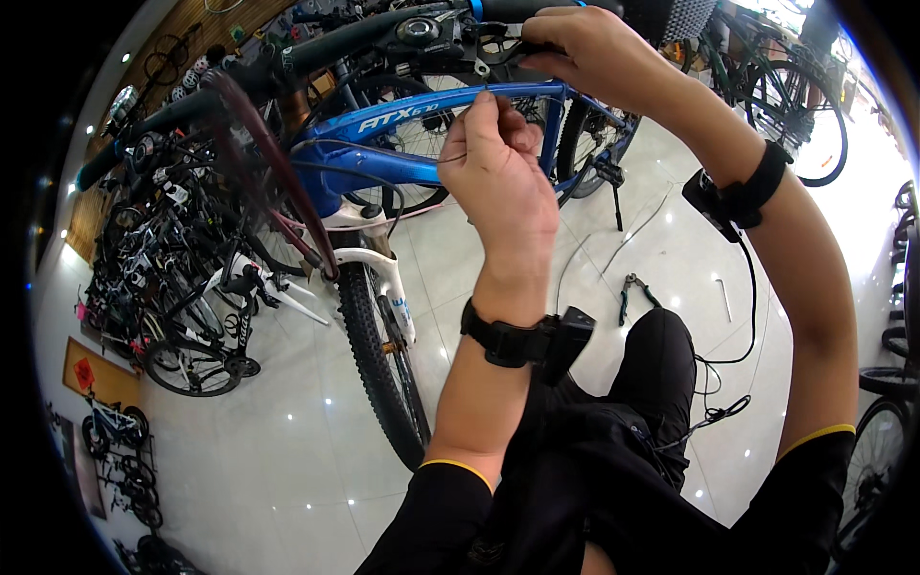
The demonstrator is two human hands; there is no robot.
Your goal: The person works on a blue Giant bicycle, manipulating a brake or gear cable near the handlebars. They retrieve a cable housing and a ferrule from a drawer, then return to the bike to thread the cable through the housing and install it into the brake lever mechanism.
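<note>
A blue bicycle frame (pixel 335 172) with a white fork stands before me. My left hand (pixel 494 182) is closed in a pinch just below its top tube, with a thin dark cable (pixel 452 159) at the fingers. My right hand (pixel 594 62) is higher, fingers curled beside the black brake lever assembly (pixel 484 53) under the dark handlebar (pixel 297 57); whatever those fingertips hold is hidden. A black device is strapped to each of my forearms.
Many bicycles (pixel 192 287) crowd the left, and more (pixel 795 115) stand at the upper right. The front tire (pixel 369 355) reaches down beside my left forearm. On the tiled floor (pixel 268 450) lie green-handled cutters (pixel 634 292), loose cable lengths (pixel 628 235) and a thin white rod (pixel 724 299).
</note>
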